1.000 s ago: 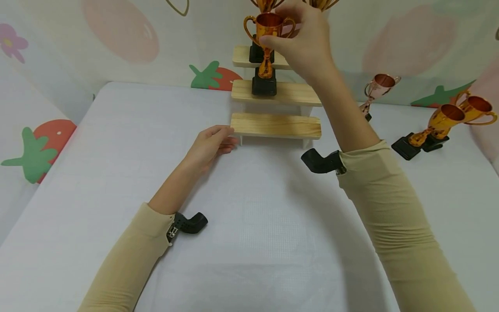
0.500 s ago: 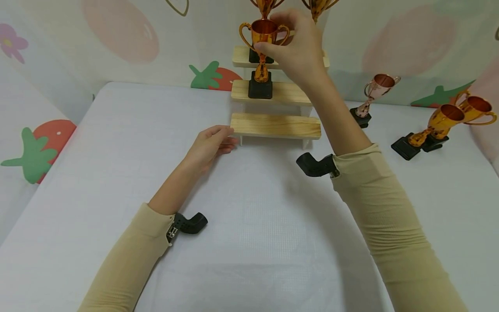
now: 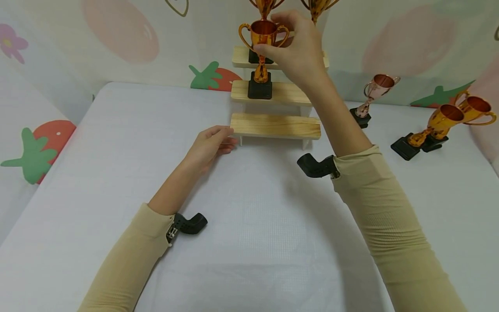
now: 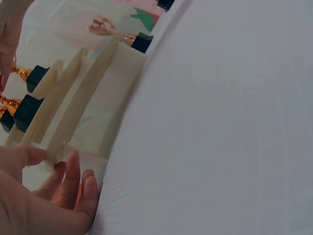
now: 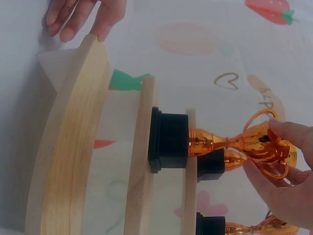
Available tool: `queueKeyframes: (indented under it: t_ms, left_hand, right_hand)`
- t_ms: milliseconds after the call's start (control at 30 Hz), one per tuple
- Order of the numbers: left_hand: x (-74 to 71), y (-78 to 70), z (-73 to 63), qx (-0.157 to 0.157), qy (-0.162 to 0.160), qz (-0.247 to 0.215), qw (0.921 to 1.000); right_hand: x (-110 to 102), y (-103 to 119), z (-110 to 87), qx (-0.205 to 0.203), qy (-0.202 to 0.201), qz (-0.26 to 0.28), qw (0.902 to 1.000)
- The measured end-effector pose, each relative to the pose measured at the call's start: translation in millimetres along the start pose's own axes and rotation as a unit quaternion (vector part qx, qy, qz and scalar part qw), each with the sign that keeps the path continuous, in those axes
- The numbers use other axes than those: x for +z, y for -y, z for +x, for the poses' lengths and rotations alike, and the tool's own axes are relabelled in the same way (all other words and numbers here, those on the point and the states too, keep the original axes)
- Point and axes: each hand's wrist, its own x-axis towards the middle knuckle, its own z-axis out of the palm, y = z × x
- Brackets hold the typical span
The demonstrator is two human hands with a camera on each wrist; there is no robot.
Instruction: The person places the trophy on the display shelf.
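Observation:
My right hand [image 3: 303, 54] pinches the cup of a small gold trophy [image 3: 260, 74] between thumb and fingers. Its square black base [image 5: 173, 141] sits upright on the middle step [image 3: 292, 93] of a three-step wooden display stand, left of that step's centre. At the stand's lower left, my left hand [image 3: 208, 146] grips the end of the lowest step [image 3: 276, 125], thumb at the board's top edge and fingers below, as the left wrist view shows. Behind the held trophy, another gold trophy [image 3: 265, 6] and one more [image 3: 317, 7] stand on the top step.
Right of the stand, a rose-gold trophy [image 3: 377, 88] stands on the white tablecloth [image 3: 249, 225]. Farther right are two gold trophies close together, the front trophy [image 3: 448, 116] overlapping the rear trophy [image 3: 477, 107]. A printed curtain [image 3: 195, 39] hangs behind the table.
The right hand has brought the trophy slightly left and down onto the middle step, then stayed nearly still over the last half second. The left hand has not moved.

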Motion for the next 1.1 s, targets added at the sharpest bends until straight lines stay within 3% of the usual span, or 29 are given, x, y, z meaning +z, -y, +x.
queueKeyframes:
  t_ms: [533,1100]
  left_hand:
    - [-1.5,1.2,-0.4,0.002,-0.001,0.008,1.0]
    - [-2.8,1.3,-1.1,0.0,-0.002,0.013,0.9999]
  right_hand:
    - [-26.0,-16.0,-12.8,0.012,-0.022,0.034,0.9991]
    - [-48.7,-39.6,-33.3,0.016,-0.051,0.009,0.9985]
